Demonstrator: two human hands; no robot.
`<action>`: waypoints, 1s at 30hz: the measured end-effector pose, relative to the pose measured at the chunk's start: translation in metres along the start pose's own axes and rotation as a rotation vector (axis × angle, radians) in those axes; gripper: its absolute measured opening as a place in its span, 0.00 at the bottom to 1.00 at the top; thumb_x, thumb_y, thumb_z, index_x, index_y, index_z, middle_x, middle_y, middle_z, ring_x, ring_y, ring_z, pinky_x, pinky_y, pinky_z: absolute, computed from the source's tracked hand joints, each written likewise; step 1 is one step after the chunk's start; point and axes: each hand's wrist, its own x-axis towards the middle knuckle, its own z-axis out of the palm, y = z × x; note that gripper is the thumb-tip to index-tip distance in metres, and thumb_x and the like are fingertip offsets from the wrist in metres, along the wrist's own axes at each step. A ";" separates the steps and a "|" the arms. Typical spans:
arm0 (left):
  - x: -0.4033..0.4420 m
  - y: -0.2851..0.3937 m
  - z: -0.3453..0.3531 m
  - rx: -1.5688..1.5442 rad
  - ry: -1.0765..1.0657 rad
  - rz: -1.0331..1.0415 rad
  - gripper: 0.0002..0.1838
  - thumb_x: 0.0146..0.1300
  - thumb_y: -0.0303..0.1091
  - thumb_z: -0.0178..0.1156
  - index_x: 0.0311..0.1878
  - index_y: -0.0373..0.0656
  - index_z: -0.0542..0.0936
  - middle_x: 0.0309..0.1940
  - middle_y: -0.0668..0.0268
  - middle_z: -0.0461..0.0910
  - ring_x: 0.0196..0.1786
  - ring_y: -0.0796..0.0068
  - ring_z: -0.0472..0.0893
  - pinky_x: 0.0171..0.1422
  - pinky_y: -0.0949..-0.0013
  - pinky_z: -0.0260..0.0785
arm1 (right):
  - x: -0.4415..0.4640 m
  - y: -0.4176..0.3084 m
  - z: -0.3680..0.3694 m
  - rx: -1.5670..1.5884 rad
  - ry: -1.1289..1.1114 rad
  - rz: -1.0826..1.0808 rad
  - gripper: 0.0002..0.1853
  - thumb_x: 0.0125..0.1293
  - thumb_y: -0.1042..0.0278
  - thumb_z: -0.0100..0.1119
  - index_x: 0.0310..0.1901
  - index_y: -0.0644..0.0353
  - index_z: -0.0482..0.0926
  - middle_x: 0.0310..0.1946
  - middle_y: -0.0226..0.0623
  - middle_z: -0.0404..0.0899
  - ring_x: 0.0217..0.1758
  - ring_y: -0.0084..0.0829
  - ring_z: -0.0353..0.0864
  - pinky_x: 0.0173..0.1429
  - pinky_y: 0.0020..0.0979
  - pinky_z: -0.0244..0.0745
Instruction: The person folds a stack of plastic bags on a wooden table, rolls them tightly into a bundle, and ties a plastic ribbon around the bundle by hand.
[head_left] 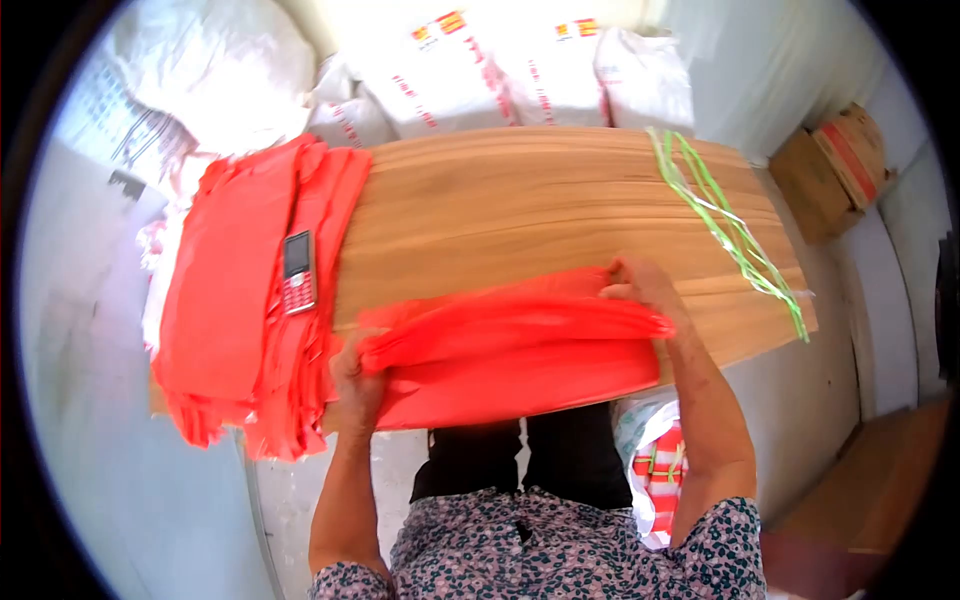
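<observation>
A sheaf of thin red plastic bags point(520, 375) lies along the table's near edge, its far part lifted into a fold. My left hand point(356, 378) is closed on the left end of this fold, its fingers partly hidden by the red plastic. At the far right corner, my right hand point(640, 285) has its fingers curled round the edge; slight blur softens them. Just left of my left hand rises a thick stack of flat red bags point(225, 300) with uneven ends. A small red mobile phone point(299, 272) with a keypad rests on that stack.
Green and white plastic strips point(735, 235) lie across the right side of the wooden table point(490, 200). Several white printed sacks point(430, 80) stand behind it. Cardboard boxes point(825, 175) are at the far right. A bag of tied red-and-white bundles point(662, 475) sits below the near edge.
</observation>
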 end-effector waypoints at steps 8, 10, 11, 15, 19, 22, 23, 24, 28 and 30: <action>0.006 0.018 0.002 -0.389 -0.007 -0.323 0.10 0.61 0.21 0.63 0.46 0.35 0.83 0.36 0.74 0.83 0.39 0.86 0.77 0.45 0.77 0.71 | 0.003 0.006 0.005 0.252 0.015 -0.080 0.10 0.51 0.70 0.71 0.32 0.63 0.80 0.26 0.39 0.79 0.31 0.31 0.78 0.36 0.32 0.72; 0.007 0.014 0.003 -0.382 -0.009 -0.332 0.10 0.61 0.21 0.64 0.46 0.35 0.83 0.36 0.74 0.83 0.39 0.87 0.77 0.46 0.77 0.71 | 0.004 0.020 0.014 0.453 0.060 -0.051 0.07 0.55 0.73 0.68 0.33 0.64 0.80 0.25 0.31 0.77 0.29 0.22 0.74 0.33 0.27 0.69; 0.007 0.012 0.003 -0.381 -0.013 -0.320 0.10 0.61 0.21 0.64 0.46 0.35 0.83 0.36 0.74 0.83 0.39 0.87 0.77 0.46 0.77 0.71 | 0.005 0.026 0.019 0.556 0.088 -0.037 0.06 0.57 0.74 0.67 0.34 0.64 0.80 0.24 0.27 0.76 0.29 0.17 0.73 0.31 0.24 0.68; 0.007 0.011 0.005 -0.359 -0.018 -0.282 0.10 0.62 0.21 0.64 0.46 0.36 0.84 0.36 0.74 0.84 0.39 0.86 0.77 0.45 0.77 0.71 | 0.008 0.034 0.025 0.537 0.150 -0.035 0.06 0.57 0.75 0.68 0.33 0.64 0.79 0.23 0.29 0.76 0.27 0.19 0.72 0.30 0.25 0.68; 0.008 0.013 0.004 -0.387 -0.034 -0.345 0.10 0.61 0.22 0.64 0.47 0.36 0.84 0.37 0.73 0.85 0.39 0.86 0.78 0.46 0.76 0.72 | 0.003 0.026 0.021 0.435 0.202 -0.061 0.08 0.55 0.73 0.70 0.32 0.65 0.79 0.21 0.33 0.76 0.26 0.23 0.73 0.30 0.29 0.69; 0.012 0.016 0.002 -0.317 -0.109 -0.391 0.10 0.62 0.24 0.64 0.47 0.36 0.84 0.37 0.72 0.85 0.40 0.85 0.79 0.46 0.75 0.73 | 0.005 0.028 0.020 0.396 0.202 -0.029 0.08 0.54 0.73 0.70 0.31 0.64 0.79 0.21 0.33 0.75 0.25 0.23 0.73 0.30 0.29 0.69; 0.013 0.019 0.001 -0.332 -0.128 -0.423 0.10 0.62 0.25 0.64 0.47 0.36 0.84 0.37 0.72 0.85 0.40 0.84 0.79 0.46 0.75 0.73 | 0.006 0.031 0.021 0.381 0.196 -0.015 0.08 0.54 0.73 0.70 0.31 0.64 0.79 0.20 0.33 0.75 0.25 0.23 0.73 0.30 0.29 0.69; 0.015 0.027 0.000 -0.348 -0.146 -0.455 0.10 0.63 0.25 0.64 0.47 0.36 0.84 0.38 0.72 0.85 0.40 0.84 0.79 0.46 0.75 0.74 | 0.008 0.037 0.024 0.415 0.199 -0.017 0.08 0.54 0.73 0.70 0.32 0.64 0.79 0.20 0.33 0.75 0.25 0.23 0.73 0.30 0.29 0.69; 0.021 0.036 -0.002 -0.414 -0.199 -0.581 0.10 0.63 0.26 0.63 0.48 0.37 0.84 0.38 0.71 0.85 0.40 0.83 0.80 0.46 0.74 0.75 | 0.010 0.048 0.030 0.463 0.216 0.013 0.08 0.55 0.72 0.70 0.32 0.64 0.80 0.20 0.33 0.76 0.24 0.23 0.73 0.30 0.29 0.71; 0.023 0.027 -0.001 -0.514 -0.225 -0.555 0.11 0.64 0.26 0.63 0.48 0.37 0.84 0.38 0.72 0.85 0.40 0.83 0.80 0.47 0.74 0.74 | 0.011 0.049 0.029 0.442 0.219 0.041 0.08 0.55 0.71 0.70 0.33 0.64 0.81 0.20 0.34 0.77 0.25 0.24 0.75 0.31 0.29 0.72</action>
